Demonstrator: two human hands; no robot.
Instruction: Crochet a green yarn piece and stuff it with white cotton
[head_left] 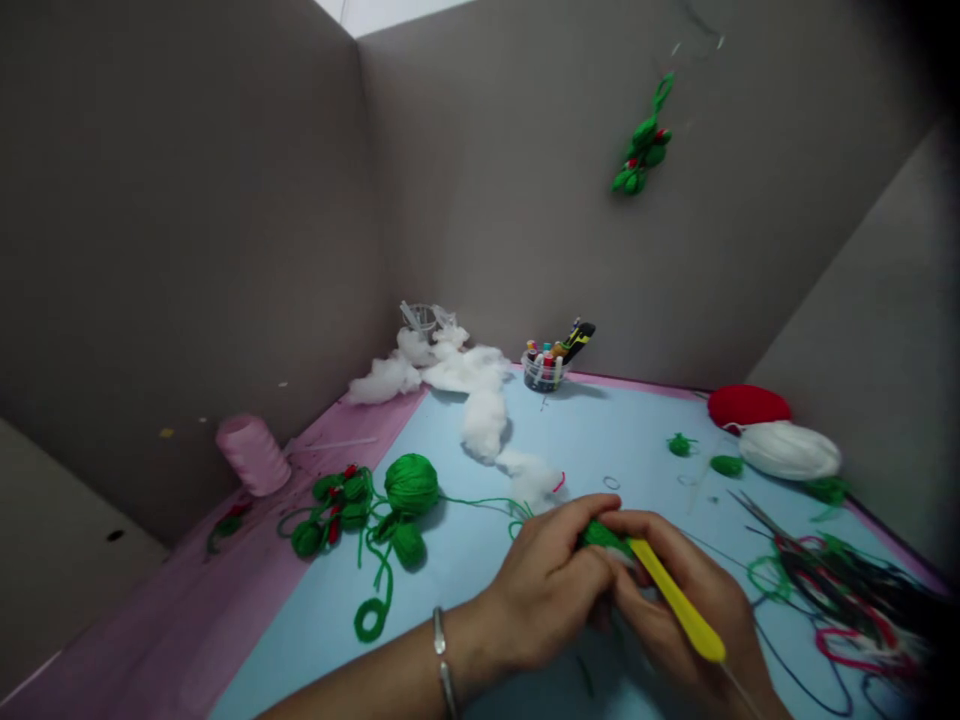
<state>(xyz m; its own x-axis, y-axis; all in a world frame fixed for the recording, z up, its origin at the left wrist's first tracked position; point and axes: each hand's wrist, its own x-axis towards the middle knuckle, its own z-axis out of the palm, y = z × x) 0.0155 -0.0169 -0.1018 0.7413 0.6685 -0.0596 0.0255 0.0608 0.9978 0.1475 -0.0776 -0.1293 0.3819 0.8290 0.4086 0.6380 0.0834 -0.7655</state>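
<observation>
My left hand (544,590), a metal bangle on its wrist, pinches a small green crocheted piece (604,537). My right hand (675,592) grips a yellow crochet hook (679,600), whose tip is hidden by my fingers. A green strand runs from the crocheted work toward a green yarn ball (412,484) on the pale blue mat (592,440), left of my hands. Beside that ball lies a bunch of green crocheted leaves with red details (341,510). Neither hand touches the ball or the bunch.
White stuffing (469,370) trails across the mat's far side. Behind it stand a clear pot of thread spools (544,370) and a pink thread cone (253,455). A red crocheted disc (748,406), white oval (789,450), and scissors among tangled yarn (840,590) lie right. Grey walls surround everything.
</observation>
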